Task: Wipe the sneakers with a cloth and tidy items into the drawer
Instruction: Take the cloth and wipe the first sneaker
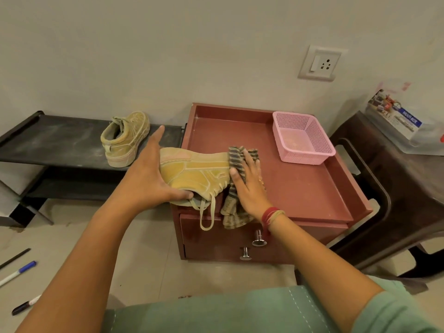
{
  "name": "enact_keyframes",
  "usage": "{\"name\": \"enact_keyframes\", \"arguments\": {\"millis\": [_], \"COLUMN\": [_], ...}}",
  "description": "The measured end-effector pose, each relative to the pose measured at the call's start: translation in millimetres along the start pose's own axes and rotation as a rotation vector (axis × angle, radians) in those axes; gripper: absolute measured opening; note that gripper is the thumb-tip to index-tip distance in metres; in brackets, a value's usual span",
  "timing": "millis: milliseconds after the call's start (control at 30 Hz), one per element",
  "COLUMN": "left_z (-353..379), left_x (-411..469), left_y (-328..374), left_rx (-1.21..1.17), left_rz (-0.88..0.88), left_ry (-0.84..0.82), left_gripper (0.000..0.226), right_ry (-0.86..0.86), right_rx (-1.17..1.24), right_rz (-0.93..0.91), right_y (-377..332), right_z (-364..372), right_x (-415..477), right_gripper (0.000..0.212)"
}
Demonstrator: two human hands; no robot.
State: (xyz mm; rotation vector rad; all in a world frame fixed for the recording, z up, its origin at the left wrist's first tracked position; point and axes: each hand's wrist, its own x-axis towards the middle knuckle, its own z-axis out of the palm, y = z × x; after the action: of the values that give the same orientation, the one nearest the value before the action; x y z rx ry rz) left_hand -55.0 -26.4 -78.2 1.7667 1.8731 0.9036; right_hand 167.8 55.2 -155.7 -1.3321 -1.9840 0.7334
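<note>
On the floor at eight o'clock of the view, a black marker [25, 305], a blue-capped pen [18, 271] and a thin dark stick [15, 258] are seen lying loose. They are judged to be items not yet tidied away. Nearer the centre, the two drawers [216, 243] of a red-brown cabinet, each fitted with a metal knob [259, 237], appear closed, so the tidying is judged not to have begun.

At the seven o'clock corner of the cabinet's tabletop [300, 188], the held sneaker [194, 174] is laid on its side, sole turned away and laces hanging over the front edge. It is gripped at the collar by the left hand [153, 179], the thumb hooked at the opening and the fingers stretched along the heel. A striped cloth [234, 207] is pressed against the toe end by the right hand [249, 186]. Its fingers are flat and straight, with nothing clasped. Wiping of this shoe is judged to be under way.

A pink basket [302, 138] stands at one o'clock on the tabletop. At ten o'clock from the hands, the second sneaker [125, 138] stands upright on a dusty black shoe rack [60, 143]. Whether it has been wiped cannot be told.

At two o'clock, a packaged box [406, 123] rests on a brown plastic stool [384, 176]. "MULTI" can be read on its blue band, the rest being blurred. No brand can be read on either sneaker.
</note>
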Motion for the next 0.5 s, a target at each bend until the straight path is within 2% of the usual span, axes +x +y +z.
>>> {"name": "enact_keyframes", "arguments": {"millis": [100,200,267,300,400,500], "left_z": [1,2,3,3,4,4], "left_x": [2,2,3,3,5,4], "left_y": [1,1,0,-1,-3,-4], "left_rx": [0.001,0.009,0.031,0.044,0.112,0.149], "left_rz": [-0.023,-0.023,-0.018,-0.017,-0.011,0.011], "left_ry": [0.016,0.018,0.01,0.003,-0.016,-0.007], "left_gripper": [0.144,0.146,0.145,0.145,0.136,0.122], "right_ry": [0.028,0.24,0.371,0.348,0.062,0.055], "right_rx": [0.207,0.296,0.308,0.29,0.103,-0.04], "right_rz": [0.166,0.328,0.25,0.151,-0.089,-0.111], "right_y": [15,18,5,-5,-20,-7], "right_z": [-10,-17,-17,-16,-3,2], "right_x": [7,10,5,2,-7,-4], "right_gripper": [0.047,0.047,0.046,0.046,0.056,0.062]}}
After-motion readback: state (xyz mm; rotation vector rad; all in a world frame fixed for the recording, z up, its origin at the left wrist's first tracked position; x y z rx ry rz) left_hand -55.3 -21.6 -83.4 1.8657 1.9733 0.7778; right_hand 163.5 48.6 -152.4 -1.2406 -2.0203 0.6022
